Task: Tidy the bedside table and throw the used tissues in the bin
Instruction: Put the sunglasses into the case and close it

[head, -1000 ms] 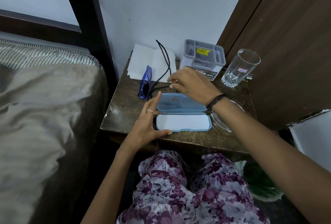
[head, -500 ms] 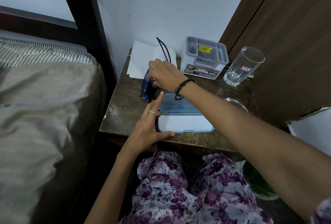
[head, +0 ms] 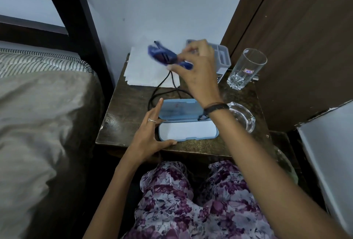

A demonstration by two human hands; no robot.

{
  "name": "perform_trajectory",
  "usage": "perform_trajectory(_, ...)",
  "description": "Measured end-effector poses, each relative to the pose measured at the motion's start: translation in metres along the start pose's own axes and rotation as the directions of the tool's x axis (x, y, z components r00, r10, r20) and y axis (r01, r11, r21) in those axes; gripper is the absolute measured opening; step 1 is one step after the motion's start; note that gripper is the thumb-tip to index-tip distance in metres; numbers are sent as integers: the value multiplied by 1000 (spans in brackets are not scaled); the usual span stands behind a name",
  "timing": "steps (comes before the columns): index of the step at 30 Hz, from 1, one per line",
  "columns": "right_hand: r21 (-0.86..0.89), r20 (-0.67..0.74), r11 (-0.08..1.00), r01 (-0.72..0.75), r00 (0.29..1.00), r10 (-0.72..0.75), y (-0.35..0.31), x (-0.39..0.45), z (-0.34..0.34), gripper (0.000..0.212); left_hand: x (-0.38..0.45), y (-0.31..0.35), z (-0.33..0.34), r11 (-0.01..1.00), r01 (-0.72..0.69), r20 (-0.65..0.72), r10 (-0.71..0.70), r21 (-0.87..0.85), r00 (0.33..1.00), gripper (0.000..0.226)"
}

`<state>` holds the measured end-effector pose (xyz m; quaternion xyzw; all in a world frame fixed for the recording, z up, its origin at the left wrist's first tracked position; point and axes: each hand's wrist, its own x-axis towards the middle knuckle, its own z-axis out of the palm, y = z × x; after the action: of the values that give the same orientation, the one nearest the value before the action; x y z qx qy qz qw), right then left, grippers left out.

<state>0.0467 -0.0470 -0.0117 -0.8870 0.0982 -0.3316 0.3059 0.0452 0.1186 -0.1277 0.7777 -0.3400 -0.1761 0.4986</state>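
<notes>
Blue glasses (head: 165, 57), blurred, are pinched in the right hand's (head: 196, 70) grip above the desk (head: 126, 109), while the left hand's (head: 150, 135) spread grip steadies the open glasses case (head: 188, 122).

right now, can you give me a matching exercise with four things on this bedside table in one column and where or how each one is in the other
Things:
1. blue glasses
2. glasses case
3. drinking glass
4. glass ashtray

States:
A. stands upright at the table's far right corner
B. lies open, steadied by the left hand
C. lifted off the table in the right hand
D. sits just right of the case, partly behind the right forearm

Pairs: 1-C, 2-B, 3-A, 4-D
</notes>
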Motion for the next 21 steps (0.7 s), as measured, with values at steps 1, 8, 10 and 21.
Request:
perform_trajectory(1, 126, -27, 984, -126, 991, 131, 0, -8, -9, 17, 0, 0, 0, 1000, -3, 1, 3, -4, 1000, 117)
perform_trajectory(8, 682, 22, 527, -507, 735, 678, -15, -76, -34, 7, -1, 1, 1, 1000, 2, -13, -2, -19, 1000, 118)
perform_trajectory(10, 745, 18, 414, -523, 637, 771, -16, -88, -30, 12, 0, 2, 2, 1000, 3, -23, -3, -21, 1000, 118)
perform_trajectory(21, 907, 37, 191, -374, 524, 851, -16, -125, -12, 61, 0, -1, 4, 999, -25, -48, 26, 27, 999, 117)
